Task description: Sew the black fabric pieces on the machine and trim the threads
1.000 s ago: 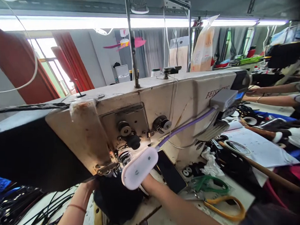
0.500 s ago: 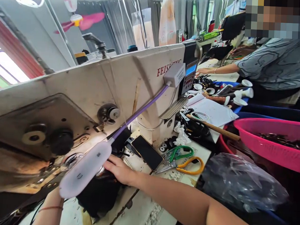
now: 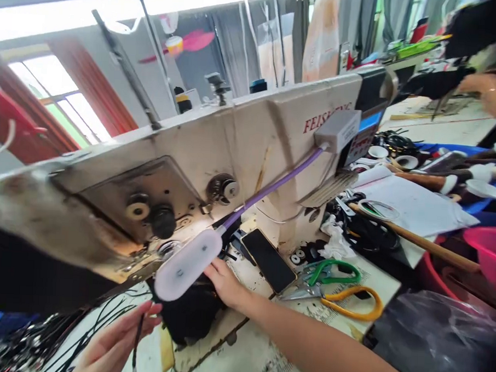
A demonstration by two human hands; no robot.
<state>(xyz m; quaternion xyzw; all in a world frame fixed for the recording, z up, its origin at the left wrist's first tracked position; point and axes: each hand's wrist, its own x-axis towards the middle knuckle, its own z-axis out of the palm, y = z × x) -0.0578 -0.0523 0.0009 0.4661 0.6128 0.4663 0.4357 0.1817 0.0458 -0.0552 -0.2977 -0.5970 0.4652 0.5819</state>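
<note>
"What are the hands doing?"
"The left hand (image 3: 116,339), partly curled, is holding one thin black strip (image 3: 137,340). The right hand (image 3: 227,284) is resting against one black cloth (image 3: 193,315) below the sewing machine (image 3: 254,131); one lamp (image 3: 189,265) is hiding its fingertips, so I can't tell its grip."
"Which step?"
"Probably readying the strip; next is calling for aligning it."
"Nearby?"
"Two scissors, green-handled (image 3: 339,262) and yellow-handled (image 3: 379,308), are lying beside one phone (image 3: 269,261)."

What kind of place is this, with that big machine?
Probably a sewing workshop: there's a large sewing machine, what looks like black cloth beneath it, and orange-handled scissors on the table.
</note>
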